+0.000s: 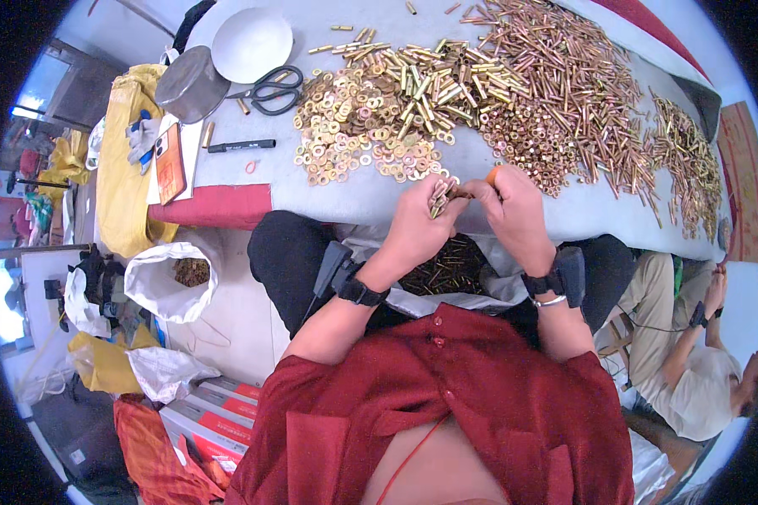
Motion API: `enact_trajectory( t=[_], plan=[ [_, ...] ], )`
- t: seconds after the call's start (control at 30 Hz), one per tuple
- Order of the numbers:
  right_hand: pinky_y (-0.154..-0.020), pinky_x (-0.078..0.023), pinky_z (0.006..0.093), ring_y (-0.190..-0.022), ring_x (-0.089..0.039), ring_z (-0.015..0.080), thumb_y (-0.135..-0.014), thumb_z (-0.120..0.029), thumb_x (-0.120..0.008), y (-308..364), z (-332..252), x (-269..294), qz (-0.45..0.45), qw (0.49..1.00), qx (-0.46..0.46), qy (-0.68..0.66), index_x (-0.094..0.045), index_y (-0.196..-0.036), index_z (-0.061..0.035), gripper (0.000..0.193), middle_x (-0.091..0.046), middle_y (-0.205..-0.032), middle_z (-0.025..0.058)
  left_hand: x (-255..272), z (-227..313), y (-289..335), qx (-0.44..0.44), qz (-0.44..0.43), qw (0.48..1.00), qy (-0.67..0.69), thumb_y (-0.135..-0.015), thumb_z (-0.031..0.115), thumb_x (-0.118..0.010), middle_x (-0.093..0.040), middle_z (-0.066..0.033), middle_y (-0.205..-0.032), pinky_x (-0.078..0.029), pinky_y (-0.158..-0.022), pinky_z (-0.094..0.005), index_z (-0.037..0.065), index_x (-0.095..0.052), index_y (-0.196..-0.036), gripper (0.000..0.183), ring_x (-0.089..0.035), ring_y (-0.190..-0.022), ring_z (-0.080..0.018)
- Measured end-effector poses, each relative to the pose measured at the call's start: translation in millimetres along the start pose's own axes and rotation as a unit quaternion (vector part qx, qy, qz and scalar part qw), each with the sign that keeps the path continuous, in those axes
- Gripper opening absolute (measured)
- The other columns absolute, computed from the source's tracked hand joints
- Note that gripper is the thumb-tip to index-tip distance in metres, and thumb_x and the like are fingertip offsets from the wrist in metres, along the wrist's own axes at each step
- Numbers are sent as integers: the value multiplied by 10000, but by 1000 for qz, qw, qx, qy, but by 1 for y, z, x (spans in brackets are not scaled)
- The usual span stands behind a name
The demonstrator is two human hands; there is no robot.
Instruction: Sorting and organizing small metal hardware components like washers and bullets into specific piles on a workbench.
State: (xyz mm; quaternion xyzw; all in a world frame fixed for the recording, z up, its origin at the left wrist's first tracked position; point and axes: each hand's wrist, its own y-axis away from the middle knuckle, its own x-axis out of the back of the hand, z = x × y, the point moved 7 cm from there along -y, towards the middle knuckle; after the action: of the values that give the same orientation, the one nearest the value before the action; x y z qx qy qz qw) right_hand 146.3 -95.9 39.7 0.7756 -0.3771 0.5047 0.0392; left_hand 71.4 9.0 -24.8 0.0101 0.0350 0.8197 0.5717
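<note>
My left hand [423, 210] is closed around several small brass-coloured metal pieces [443, 197], their ends poking out by the thumb. Close beside it, my right hand [516, 204] has thumb and fingers pinched at a small coppery piece whose kind I cannot make out; an orange cover [492, 175] sits on one finger. Both hands are above the table's near edge. Beyond them are heaps of flat washers [337, 126], brass tube sleeves [446, 80], hex nuts [526, 147] and slim coppery rods [556, 59]. Below, in my lap, an open white bag [505, 290] holds dark metal pieces [446, 268].
At the table's left lie black-handled scissors [276, 91], a black marker [242, 146], an orange phone [169, 164], a metal pot [192, 84] and a white bowl [253, 45]. A white sack [170, 282] stands on the floor at left. Another person [691, 379] sits at right.
</note>
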Motion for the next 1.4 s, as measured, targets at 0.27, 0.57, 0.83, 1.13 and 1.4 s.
enact_trajectory(
  t=[0.27, 0.57, 0.83, 1.13, 1.4],
  plan=[
    [-592, -453, 382, -688, -570, 320, -880, -179, -512, 0, 9, -20, 66, 991, -34, -111, -621, -838, -35, 185, -569, -735, 153, -5, 0, 0, 124, -13, 984, 130, -849, 145, -631, -565, -9, -705, -355, -358, -201, 37, -537, -963, 183, -503, -454, -62],
    [-588, -440, 245, -666, -539, 82, -938, -260, -505, -1, 39, -35, 41, 932, -178, -313, -646, -945, -27, 272, -628, -751, 40, 2, -3, -10, 141, 12, 980, 140, -850, 119, -613, -565, -43, -726, -361, -318, -196, 23, -504, -964, 185, -556, -463, -98],
    [-669, -480, 346, -747, -608, 276, -830, -132, -595, -14, 37, -16, 127, 973, -113, -158, -633, -910, -37, 130, -632, -841, 136, 17, -5, -5, 123, 43, 973, 193, -858, 128, -610, -607, -63, -797, -366, -328, -193, 36, -514, -979, 180, -557, -483, -97],
    [-714, -455, 384, -816, -552, 301, -776, -115, -630, -48, 7, -53, 50, 999, 15, 10, -624, -880, -55, 120, -570, -825, 111, 38, 1, -6, 79, 114, 970, 198, -864, 100, -598, -607, -62, -812, -371, -331, -194, 34, -516, -985, 161, -552, -490, -94],
    [-634, -466, 290, -735, -574, 168, -819, -70, -600, -37, 19, -38, 70, 983, -32, -164, -635, -974, -35, 163, -587, -825, 62, 34, 6, -6, 81, 110, 979, 150, -849, 91, -610, -599, -52, -761, -361, -329, -193, 18, -520, -960, 161, -539, -467, -83]
  ],
)
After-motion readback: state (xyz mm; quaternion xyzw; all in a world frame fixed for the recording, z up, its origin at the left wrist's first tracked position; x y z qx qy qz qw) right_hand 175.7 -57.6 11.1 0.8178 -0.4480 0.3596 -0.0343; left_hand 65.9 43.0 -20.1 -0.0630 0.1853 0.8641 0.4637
